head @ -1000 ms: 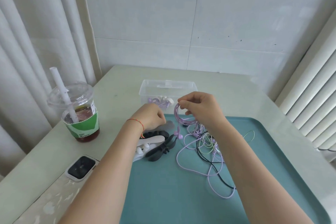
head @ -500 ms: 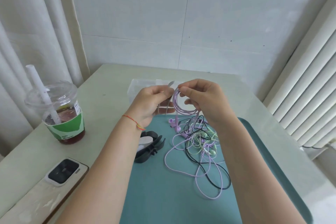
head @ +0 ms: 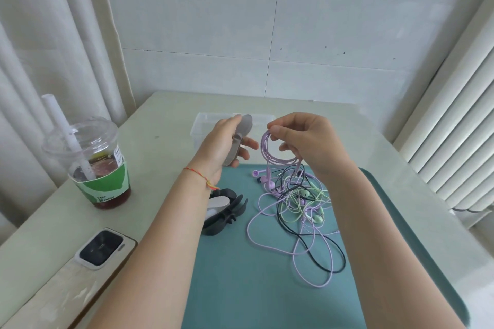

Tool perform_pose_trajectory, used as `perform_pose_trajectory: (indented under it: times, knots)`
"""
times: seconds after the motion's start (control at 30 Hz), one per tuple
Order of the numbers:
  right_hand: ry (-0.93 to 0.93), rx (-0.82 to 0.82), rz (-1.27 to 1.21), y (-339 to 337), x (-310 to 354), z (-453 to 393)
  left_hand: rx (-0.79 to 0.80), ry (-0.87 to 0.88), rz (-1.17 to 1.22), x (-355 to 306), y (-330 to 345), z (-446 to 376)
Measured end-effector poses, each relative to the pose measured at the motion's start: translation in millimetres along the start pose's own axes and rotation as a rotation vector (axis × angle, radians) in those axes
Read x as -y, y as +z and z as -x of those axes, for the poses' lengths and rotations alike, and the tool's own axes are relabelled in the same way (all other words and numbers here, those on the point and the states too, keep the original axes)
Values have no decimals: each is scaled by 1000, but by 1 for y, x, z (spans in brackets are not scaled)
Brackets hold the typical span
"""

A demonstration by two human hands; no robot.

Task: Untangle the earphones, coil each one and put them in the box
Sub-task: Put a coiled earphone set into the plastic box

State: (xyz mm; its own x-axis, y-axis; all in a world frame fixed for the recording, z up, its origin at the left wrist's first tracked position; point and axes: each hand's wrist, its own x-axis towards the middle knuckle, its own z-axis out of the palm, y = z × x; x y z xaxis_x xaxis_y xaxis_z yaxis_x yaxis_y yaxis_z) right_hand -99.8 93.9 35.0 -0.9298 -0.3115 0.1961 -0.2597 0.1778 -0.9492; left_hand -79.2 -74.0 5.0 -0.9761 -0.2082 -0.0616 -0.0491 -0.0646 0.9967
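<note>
I saw the right hand (head: 307, 141) pinching a coiled loop of lilac earphone cable (head: 275, 152) above the teal tray (head: 240, 288), its loose end trailing into the tangle of lilac, green and black earphones (head: 299, 211) lying on the tray. The left hand (head: 224, 144) gripped a flat grey oval clip (head: 239, 141), held just in front of the clear plastic box (head: 199, 128) on the pale table (head: 160, 125).

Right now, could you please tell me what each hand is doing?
Left hand: grips a flat grey cable tie.
Right hand: pinches the coiled purple earphone cable.
</note>
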Motion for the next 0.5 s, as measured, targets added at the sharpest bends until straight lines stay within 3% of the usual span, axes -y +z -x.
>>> perform_pose_trajectory:
  times: [0.2,0.5]
  knots:
    - [-17,38,77,-1,0,-1,75,115,-115,6,2,1]
    - [-126,33,197,0,-3,-1,131,110,-315,1,11,7]
